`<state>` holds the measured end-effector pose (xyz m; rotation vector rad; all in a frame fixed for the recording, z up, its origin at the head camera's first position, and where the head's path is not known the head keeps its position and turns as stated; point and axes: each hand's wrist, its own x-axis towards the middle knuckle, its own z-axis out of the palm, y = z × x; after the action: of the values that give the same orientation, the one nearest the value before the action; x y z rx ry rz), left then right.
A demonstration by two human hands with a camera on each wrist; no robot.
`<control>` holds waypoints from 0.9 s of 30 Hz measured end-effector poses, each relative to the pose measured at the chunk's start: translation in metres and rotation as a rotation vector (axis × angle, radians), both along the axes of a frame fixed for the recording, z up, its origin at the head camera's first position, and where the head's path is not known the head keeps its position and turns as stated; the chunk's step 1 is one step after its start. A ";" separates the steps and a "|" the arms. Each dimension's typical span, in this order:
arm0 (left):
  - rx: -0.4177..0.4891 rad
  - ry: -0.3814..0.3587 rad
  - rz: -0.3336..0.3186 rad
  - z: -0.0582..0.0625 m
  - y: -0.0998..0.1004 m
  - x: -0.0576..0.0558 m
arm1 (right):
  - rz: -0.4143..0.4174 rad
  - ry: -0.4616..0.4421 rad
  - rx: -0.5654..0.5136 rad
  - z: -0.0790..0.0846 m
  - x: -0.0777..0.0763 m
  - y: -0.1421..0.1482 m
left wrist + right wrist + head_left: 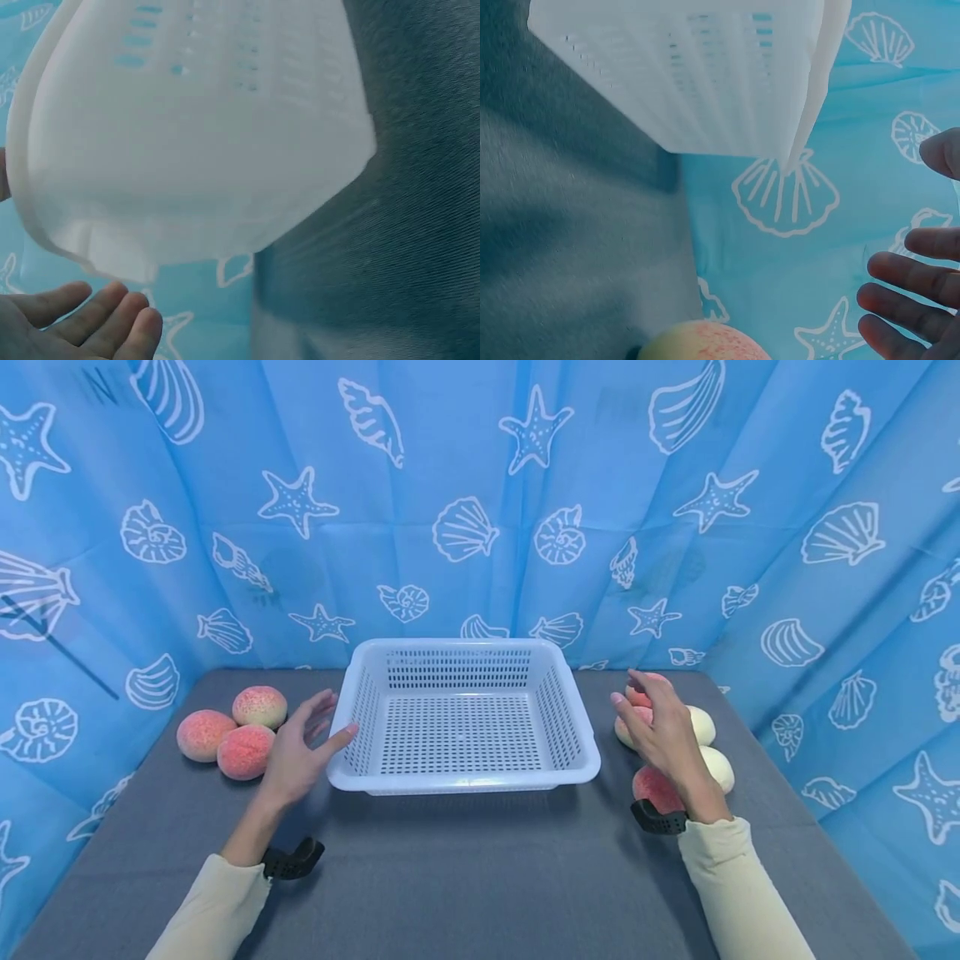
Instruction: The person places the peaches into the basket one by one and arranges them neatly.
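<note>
A white plastic basket [465, 782] with slotted walls stands upright in the middle of the grey table. My left hand [296, 760] is at its left rim, the thumb overlapping the rim in the head view. In the left wrist view the loosely extended fingers [112, 322] lie just off the basket's outer wall. My right hand [669, 735] hovers over the fruit on the right, fingers spread and holding nothing. Beneath it are pink peaches [656, 788], partly hidden by the hand and forearm, and two pale cream round fruits [718, 769].
Left of my left hand, three pink-and-yellow peaches [246, 752] sit in a cluster. A blue curtain [465, 585] with white shells and starfish hangs behind the grey table [465, 877] and along both sides. A black band [292, 860] is on each wrist.
</note>
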<state>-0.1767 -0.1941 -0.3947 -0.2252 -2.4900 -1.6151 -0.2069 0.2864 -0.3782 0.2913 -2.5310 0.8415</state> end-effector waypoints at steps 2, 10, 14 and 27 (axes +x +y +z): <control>0.019 0.014 -0.009 -0.004 0.001 0.002 | -0.007 -0.033 -0.025 0.000 0.003 -0.003; 0.057 0.027 -0.079 -0.016 0.002 0.008 | 0.015 -0.108 -0.147 -0.005 0.013 -0.011; 0.075 0.026 -0.087 -0.023 0.004 0.011 | 0.040 -0.099 -0.180 -0.006 0.017 -0.013; 0.194 0.184 -0.046 -0.044 0.025 0.020 | 0.003 -0.103 -0.205 -0.002 0.031 -0.008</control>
<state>-0.1569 -0.1687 -0.4385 -0.3886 -2.1926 -1.7536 -0.1760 0.2784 -0.3800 0.1898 -2.5108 1.1344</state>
